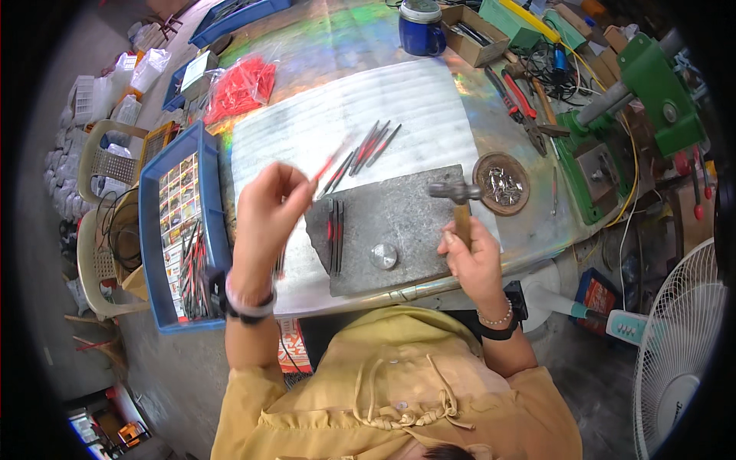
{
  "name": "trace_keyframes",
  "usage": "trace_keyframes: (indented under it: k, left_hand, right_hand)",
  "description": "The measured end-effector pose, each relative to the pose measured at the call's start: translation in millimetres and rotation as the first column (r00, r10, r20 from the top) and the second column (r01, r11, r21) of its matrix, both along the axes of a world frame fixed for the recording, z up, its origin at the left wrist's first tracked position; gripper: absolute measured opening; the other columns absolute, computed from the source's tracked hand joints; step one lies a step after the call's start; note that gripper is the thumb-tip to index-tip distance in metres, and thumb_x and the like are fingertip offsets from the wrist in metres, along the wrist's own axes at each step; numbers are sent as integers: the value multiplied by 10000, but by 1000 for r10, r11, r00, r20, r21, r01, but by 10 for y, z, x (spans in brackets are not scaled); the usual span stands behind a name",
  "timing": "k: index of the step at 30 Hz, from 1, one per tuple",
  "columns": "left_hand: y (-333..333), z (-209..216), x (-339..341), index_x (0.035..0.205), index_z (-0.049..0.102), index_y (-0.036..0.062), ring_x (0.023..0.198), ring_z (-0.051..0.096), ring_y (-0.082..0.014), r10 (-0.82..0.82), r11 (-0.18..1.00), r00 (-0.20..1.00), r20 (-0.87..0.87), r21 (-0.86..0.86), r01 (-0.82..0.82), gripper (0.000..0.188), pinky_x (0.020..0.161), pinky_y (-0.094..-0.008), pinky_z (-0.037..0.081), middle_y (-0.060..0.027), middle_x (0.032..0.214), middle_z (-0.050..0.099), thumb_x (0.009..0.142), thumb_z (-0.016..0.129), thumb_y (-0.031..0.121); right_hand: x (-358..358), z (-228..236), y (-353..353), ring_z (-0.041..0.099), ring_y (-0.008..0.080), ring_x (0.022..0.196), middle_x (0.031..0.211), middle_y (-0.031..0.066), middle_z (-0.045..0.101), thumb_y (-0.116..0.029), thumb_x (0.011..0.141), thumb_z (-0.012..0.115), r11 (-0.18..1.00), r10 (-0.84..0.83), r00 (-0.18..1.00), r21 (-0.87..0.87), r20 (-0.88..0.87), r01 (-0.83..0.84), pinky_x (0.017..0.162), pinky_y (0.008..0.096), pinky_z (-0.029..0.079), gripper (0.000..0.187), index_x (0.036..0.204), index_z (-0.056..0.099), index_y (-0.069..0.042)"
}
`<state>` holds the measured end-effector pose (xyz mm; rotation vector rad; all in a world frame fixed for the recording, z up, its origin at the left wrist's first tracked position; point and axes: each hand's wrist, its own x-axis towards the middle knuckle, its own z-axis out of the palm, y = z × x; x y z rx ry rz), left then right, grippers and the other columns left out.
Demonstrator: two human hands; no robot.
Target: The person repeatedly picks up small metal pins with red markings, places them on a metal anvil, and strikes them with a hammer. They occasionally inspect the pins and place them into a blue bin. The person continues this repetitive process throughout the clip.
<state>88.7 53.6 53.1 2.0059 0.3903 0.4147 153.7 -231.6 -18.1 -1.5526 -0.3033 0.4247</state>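
My left hand [270,201] is closed in a pinch on a thin red-and-black stick [328,164], blurred by motion, above the left end of a grey metal plate [422,230]. In my right hand [477,261] is a hammer [461,211], its handle gripped and its head raised over the plate's right side. Several similar dark sticks [336,234] lie side by side on the plate's left part. A small round metal piece [384,256] sits near its front edge. More red-and-black sticks [372,147] rest beyond the plate on a white foam sheet [299,115].
Right of the plate stands a round brown dish [500,157] of small metal parts. A blue tray [146,261] with sticks is at the left. Pliers [529,126], a green press [583,169] and a blue mug [422,34] occupy the far right. A fan [682,360] stands nearby.
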Motion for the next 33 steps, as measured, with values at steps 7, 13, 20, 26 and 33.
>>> trace_keyframes:
  k: [7,13,20,26,33]
  left_hand:
    - [-631,362,-822,894,604,-12,639,605,-135,-122,976,992,-41,178,127,127,555,-249,484,-84,784,604,801,661,-79]
    - [-881,194,-809,921,591,5,626,581,-261,-221,936,974,-43,270,224,198,536,-340,473,-119,761,551,765,665,-91]
    - [-969,87,-771,923,594,13,659,573,-304,-266,932,964,-23,248,264,209,576,-378,464,-123,758,538,745,649,-82]
    - [-976,-90,-731,949,602,-7,575,552,-184,-265,928,964,-2,272,256,165,525,-282,452,-97,772,555,810,633,-91]
    - [-967,-293,-732,948,615,1,617,564,-256,-224,938,975,4,272,214,152,557,-330,449,-125,775,562,816,651,-65]
  right_hand:
    - [632,55,-458,515,74,546,806,62,631,-93,920,581,930,-192,957,-270,219,248,475,237,411,145,1040,579,-11]
    - [1106,-28,-582,632,363,810,897,200,648,-133,815,632,760,9,878,-575,478,305,733,421,490,247,983,627,49]
    - [1240,-136,-451,600,435,872,895,280,623,-148,751,680,549,217,808,-753,548,363,801,487,481,250,851,600,66]
    - [1328,-310,-443,630,435,786,788,265,638,-153,758,642,500,181,840,-783,511,369,728,486,492,212,814,606,48]
    - [1350,-245,-459,615,432,743,766,276,626,-114,759,602,618,107,876,-722,470,312,695,471,486,174,779,602,58]
